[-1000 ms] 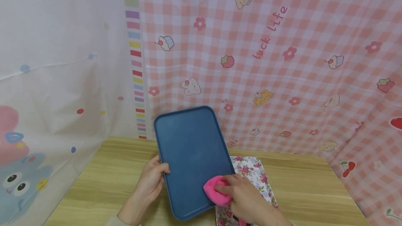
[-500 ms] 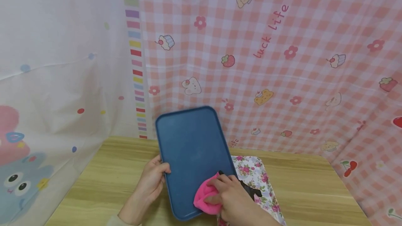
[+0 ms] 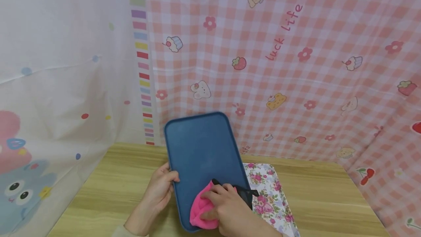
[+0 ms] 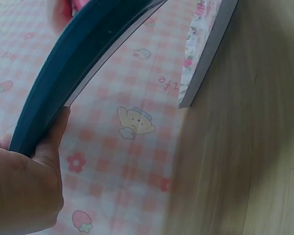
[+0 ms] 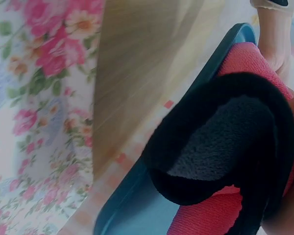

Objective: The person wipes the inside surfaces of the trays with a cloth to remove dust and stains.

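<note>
My left hand (image 3: 159,189) grips the left edge of a blue rectangular tray (image 3: 200,145), its thumb over the rim. The tray stands tilted up above the table, its inner face toward me. In the left wrist view the tray (image 4: 63,68) shows edge-on, with the left hand (image 4: 27,191) at its lower end. My right hand (image 3: 230,207) holds a bunched pink cloth (image 3: 198,209) against the tray's lower part. A black piece (image 5: 206,142) of fuzzy fabric loops out beside the pink cloth (image 5: 206,218) in the right wrist view, hiding part of it.
A floral-patterned flat board or tray (image 3: 263,185) lies on the wood-grain table (image 3: 322,200), to the right of the blue tray and partly behind it. A pink checked curtain (image 3: 279,76) hangs at the back, and a white printed curtain (image 3: 65,46) at the left.
The right hand has swept the pink cloth left and down across the lower part of the tray, and its black portion has come into view. The left hand keeps its grip.
</note>
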Demonstrator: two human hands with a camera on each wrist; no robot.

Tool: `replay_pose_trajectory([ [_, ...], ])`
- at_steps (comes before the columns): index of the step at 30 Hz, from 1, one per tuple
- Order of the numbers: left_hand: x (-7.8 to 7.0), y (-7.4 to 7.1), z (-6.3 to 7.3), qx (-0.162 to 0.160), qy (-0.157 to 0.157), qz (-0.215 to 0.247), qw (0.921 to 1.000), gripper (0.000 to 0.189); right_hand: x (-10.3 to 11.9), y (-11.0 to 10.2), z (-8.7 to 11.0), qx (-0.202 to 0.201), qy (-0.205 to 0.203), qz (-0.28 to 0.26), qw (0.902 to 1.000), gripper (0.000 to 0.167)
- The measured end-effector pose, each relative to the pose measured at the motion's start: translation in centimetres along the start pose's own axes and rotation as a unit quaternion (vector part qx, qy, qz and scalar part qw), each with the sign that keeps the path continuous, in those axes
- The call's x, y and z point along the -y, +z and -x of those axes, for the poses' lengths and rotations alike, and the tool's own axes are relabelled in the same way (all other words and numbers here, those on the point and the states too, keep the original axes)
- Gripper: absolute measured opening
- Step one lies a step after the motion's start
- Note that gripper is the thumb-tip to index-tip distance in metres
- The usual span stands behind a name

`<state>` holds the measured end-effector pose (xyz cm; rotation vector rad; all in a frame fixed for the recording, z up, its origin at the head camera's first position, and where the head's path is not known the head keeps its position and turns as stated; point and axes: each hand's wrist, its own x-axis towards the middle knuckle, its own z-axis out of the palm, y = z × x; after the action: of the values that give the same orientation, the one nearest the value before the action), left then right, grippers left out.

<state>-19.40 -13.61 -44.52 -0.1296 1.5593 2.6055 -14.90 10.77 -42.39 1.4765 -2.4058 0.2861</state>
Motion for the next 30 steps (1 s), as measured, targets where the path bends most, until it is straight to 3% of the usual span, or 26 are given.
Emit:
replay_pose_trajectory([
  [4, 0.0, 0.0, 0.0, 0.002, 0.004, -0.007, 1.0, 0.067, 0.3, 0.0, -0.6, 0.001, -0.009, 0.002, 1.0, 0.042],
  [11, 0.2, 0.2, 0.1, 0.007, 0.0, -0.014, 0.9999, 0.063, 0.5, -0.3, -1.7, 0.011, 0.01, 0.029, 0.9995, 0.044],
  [21, -0.1, 0.1, 0.3, 0.042, -0.015, 0.013, 0.9989, 0.067, 0.0, -0.7, -3.3, -0.007, 0.047, 0.055, 0.9973, 0.051],
  [30, -0.2, 0.1, 0.4, 0.059, -0.017, 0.031, 0.9977, 0.074, -0.6, -0.8, -4.4, -0.047, 0.064, 0.067, 0.9946, 0.047],
])
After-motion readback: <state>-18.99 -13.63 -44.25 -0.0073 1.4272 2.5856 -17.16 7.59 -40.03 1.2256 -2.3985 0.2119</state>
